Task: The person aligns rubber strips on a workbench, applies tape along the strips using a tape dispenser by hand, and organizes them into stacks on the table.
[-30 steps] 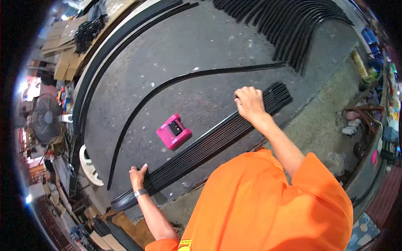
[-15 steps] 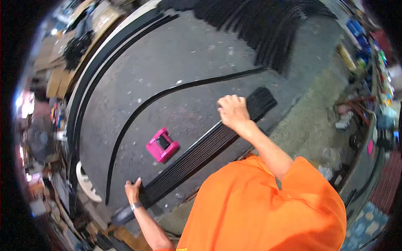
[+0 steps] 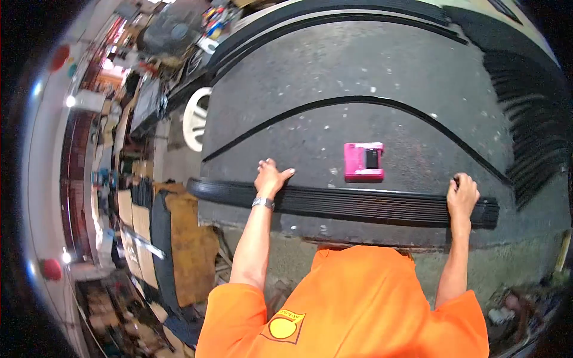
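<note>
A flat bundle of long, thin black strips [image 3: 358, 204] lies across the near side of the dark tabletop, its left end overhanging the table's edge. My left hand [image 3: 271, 179] rests at the bundle's far edge, left of its middle, with thumb and fingers apart. Near the right end, my right hand [image 3: 463, 198] has its fingers curled at the far edge of the strips; the fingertips are partly hidden. Beyond the bundle sits a pink plastic holder [image 3: 355, 162] with a dark middle. A single black strip [image 3: 373, 100] arches across the table behind it.
More black strips [image 3: 537, 119] are piled along the table's right side, and long ones [image 3: 340, 19] run along its far edge. A white plastic chair [image 3: 195, 119] stands at the left. Cardboard [image 3: 190, 250] and a fan [image 3: 173, 30] are past the table's left side.
My view has swung round to the left, so the bundle now lies nearly level across it. Both hands remain at the bundle; the left now sits farther in from its left end.
</note>
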The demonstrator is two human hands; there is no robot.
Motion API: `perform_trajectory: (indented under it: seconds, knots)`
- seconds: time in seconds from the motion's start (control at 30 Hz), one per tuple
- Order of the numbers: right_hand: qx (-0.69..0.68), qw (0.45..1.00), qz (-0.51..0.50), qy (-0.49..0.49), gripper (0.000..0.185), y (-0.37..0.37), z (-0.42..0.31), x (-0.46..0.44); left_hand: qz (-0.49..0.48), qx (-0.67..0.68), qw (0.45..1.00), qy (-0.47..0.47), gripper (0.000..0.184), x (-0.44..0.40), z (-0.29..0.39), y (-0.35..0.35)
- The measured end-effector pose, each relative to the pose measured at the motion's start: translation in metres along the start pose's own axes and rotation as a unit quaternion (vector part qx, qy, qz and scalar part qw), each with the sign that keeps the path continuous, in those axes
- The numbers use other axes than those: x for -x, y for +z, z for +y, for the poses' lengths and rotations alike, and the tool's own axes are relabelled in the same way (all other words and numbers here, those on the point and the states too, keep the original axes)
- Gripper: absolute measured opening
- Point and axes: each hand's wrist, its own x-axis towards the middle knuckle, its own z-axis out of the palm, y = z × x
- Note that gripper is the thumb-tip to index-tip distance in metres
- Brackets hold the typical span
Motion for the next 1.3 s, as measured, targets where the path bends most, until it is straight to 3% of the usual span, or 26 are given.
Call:
perform_trajectory:
  seconds: [0.1,0.2,0.33,0.4,0.47,0.6,0.67,0.7,0.73,0.77,0.9,1.03,1.3]
  knots:
    - [-0.065,0.996,-0.039,0.046,0.019,0.002,0.009,-0.005,0.047,-0.009,0.999,0.012,0.102,0.002,-0.006,0.011]
    - [-0.179,0.981,-0.011,0.079,0.029,-0.005,-0.004,-0.006,0.083,-0.015,0.996,0.035,0.105,0.009,-0.007,0.011]
    - [-0.224,0.974,-0.013,-0.018,0.028,-0.047,-0.146,0.019,0.110,-0.033,0.990,0.088,0.104,0.007,-0.015,0.016]
    - [-0.234,0.967,-0.054,-0.083,0.029,-0.040,-0.219,0.040,0.146,-0.079,0.979,0.122,0.103,-0.001,-0.022,0.028]
    - [-0.262,0.955,-0.116,-0.082,0.031,-0.019,-0.296,0.060,0.148,-0.048,0.974,0.163,0.099,0.002,-0.034,0.018]
    - [-0.150,0.966,-0.110,-0.178,0.042,0.060,-0.388,0.088,0.088,0.099,0.948,0.289,0.052,-0.016,-0.090,0.009]
    - [-0.060,0.973,-0.119,-0.190,0.046,0.087,-0.417,0.097,0.116,0.231,0.921,0.292,0.037,-0.023,-0.136,-0.004]
    - [-0.023,0.972,-0.145,-0.183,0.047,0.099,-0.426,0.100,0.125,0.236,0.930,0.254,0.032,-0.026,-0.160,-0.020]
    - [-0.008,0.974,-0.139,-0.181,0.046,0.106,-0.429,0.102,0.224,0.231,0.916,0.241,0.029,-0.035,-0.186,-0.020]
    - [0.009,0.975,-0.133,-0.180,0.046,0.112,-0.430,0.104,0.239,0.208,0.928,0.199,0.026,-0.041,-0.213,-0.028]
    - [0.033,0.974,-0.141,-0.176,0.045,0.114,-0.428,0.106,0.293,0.171,0.940,0.030,0.048,-0.083,-0.308,-0.013]
    - [0.043,0.972,-0.149,-0.176,0.046,0.117,-0.428,0.107,0.299,0.174,0.938,0.032,0.063,-0.108,-0.350,-0.008]
    - [0.044,0.973,-0.156,-0.164,0.046,0.115,-0.429,0.108,0.270,0.163,0.949,0.017,0.061,-0.119,-0.350,-0.004]
